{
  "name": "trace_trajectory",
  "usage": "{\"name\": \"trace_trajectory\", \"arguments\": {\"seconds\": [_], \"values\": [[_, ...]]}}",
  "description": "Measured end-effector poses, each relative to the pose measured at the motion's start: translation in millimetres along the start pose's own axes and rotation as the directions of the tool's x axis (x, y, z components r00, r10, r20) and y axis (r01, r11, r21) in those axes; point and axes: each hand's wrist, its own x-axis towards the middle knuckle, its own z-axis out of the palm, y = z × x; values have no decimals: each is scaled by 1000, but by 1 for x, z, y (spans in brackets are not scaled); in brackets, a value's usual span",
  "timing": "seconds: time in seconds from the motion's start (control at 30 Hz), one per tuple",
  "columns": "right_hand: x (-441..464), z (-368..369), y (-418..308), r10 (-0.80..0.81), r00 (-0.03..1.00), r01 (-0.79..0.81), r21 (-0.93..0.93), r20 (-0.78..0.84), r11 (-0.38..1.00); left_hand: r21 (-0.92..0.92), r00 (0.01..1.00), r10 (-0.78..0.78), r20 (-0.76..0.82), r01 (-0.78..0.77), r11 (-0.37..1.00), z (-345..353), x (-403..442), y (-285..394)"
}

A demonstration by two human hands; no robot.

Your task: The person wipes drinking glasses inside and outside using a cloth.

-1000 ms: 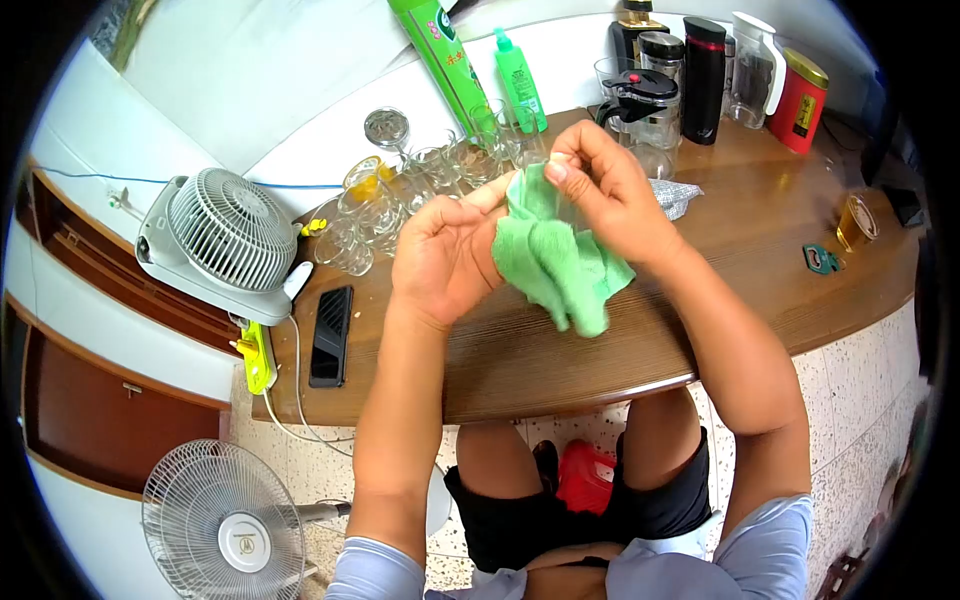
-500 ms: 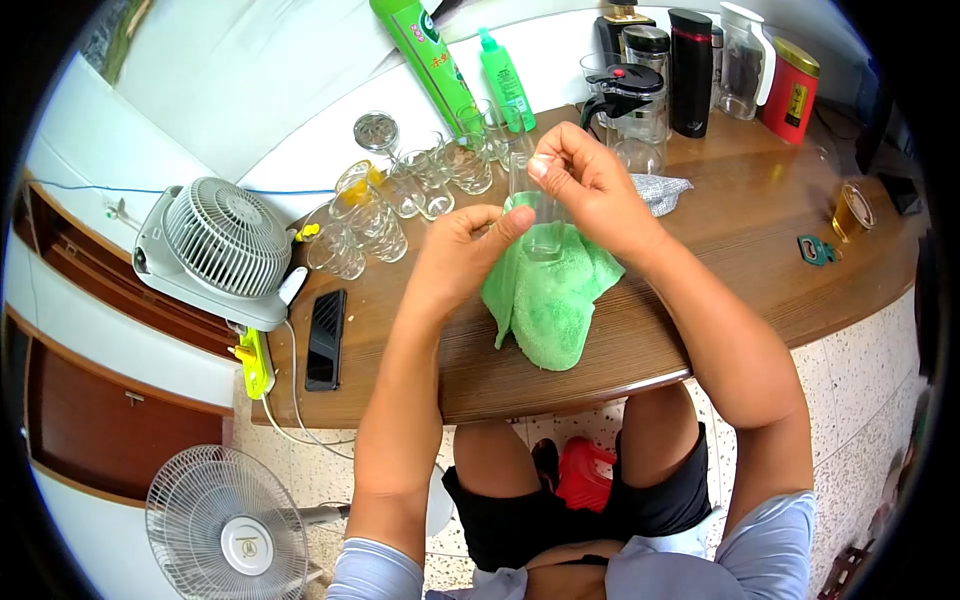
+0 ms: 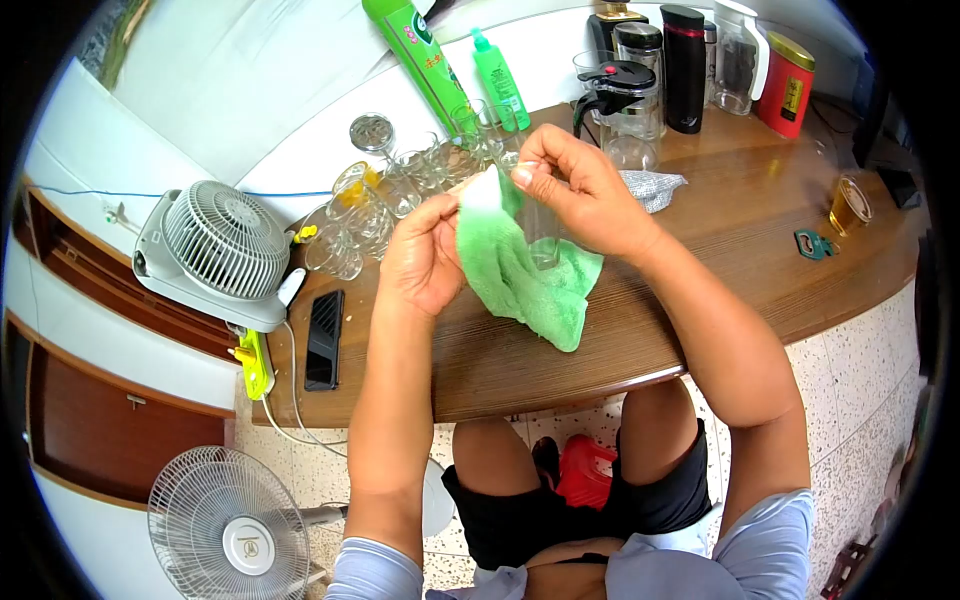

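My left hand point(image 3: 428, 255) grips the upper left part of a green cloth point(image 3: 525, 285), which hangs down over the table's middle. With thumb and fingers pinched, my right hand point(image 3: 580, 185) holds a clear drinking glass point(image 3: 545, 235) near its top. The glass is upright or slightly tilted, its lower end against the cloth. Much of the glass is hard to make out against the cloth and the fingers. Behind both hands stand several empty glasses point(image 3: 375, 220).
On the wooden table point(image 3: 400, 385) are a phone point(image 3: 324, 340), a small fan point(image 3: 225, 245), a glass teapot point(image 3: 628, 110), a black thermos point(image 3: 684, 70), a red tin point(image 3: 787, 88), a bottle opener point(image 3: 815, 244) and a glass of amber liquid point(image 3: 850, 207). Green bottles point(image 3: 500, 80) stand at the back.
My left hand has moved left, off the glass, drawing the cloth's upper part up and leftward. My right hand keeps hold of the glass and has shifted slightly left.
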Motion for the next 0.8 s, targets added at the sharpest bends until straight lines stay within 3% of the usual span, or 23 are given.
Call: {"name": "trace_trajectory", "arguments": {"seconds": [0.1,0.2,0.33,0.43,0.53,0.63,0.8], "values": [[0,0,2,33,999,-33,41,8,999,179,995,48,83,-62,982,8,2,-4],[1,1,8,76,996,-72,102,-40,992,623,965,262,24,-220,751,9,4,-26],[2,7,11,61,986,-42,119,-158,992,616,988,120,101,-157,772,14,7,-40],[-1,11,0,-52,975,50,-18,-218,999,502,975,161,156,-218,837,21,4,-53],[-3,13,-10,4,972,-20,-70,-233,997,439,977,85,197,-165,883,26,1,-45],[-7,23,-14,-21,982,-2,-121,-188,993,442,993,8,114,-58,895,22,2,-45],[-7,28,-19,-129,983,100,-206,-133,973,348,999,38,36,-48,936,34,-6,-37]]}}
